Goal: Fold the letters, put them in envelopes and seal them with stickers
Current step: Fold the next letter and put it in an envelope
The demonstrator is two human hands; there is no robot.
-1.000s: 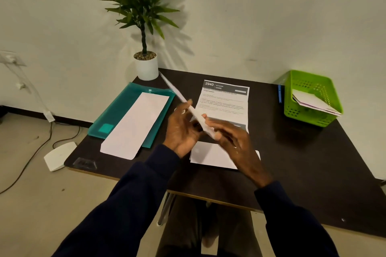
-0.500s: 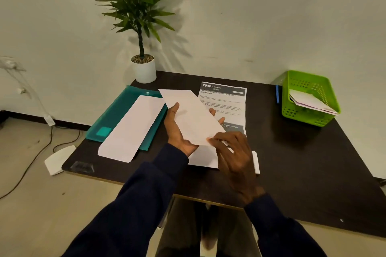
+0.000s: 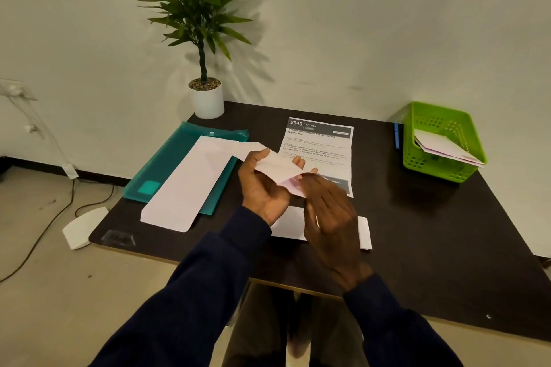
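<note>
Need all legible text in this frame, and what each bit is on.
"2940": dark header of the printed sheet.
"KITCHEN": same header, right of the number.
"Kitchen Consumables Restocking and Organization": title under the header, somewhat blurred.
Sheet's body text and dark footer band: too small to read.
Small label at the table front left corner: blurred.
The envelope in the left hand: no print visible.

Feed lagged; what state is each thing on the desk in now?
White paper envelope: held up, near end open
Left grip: holding the envelope
Right grip: at its open end, hold hidden
Folded white letter: lying flat, not inserted
Teal plastic folder: closed
Green plastic basket: holding papers
</note>
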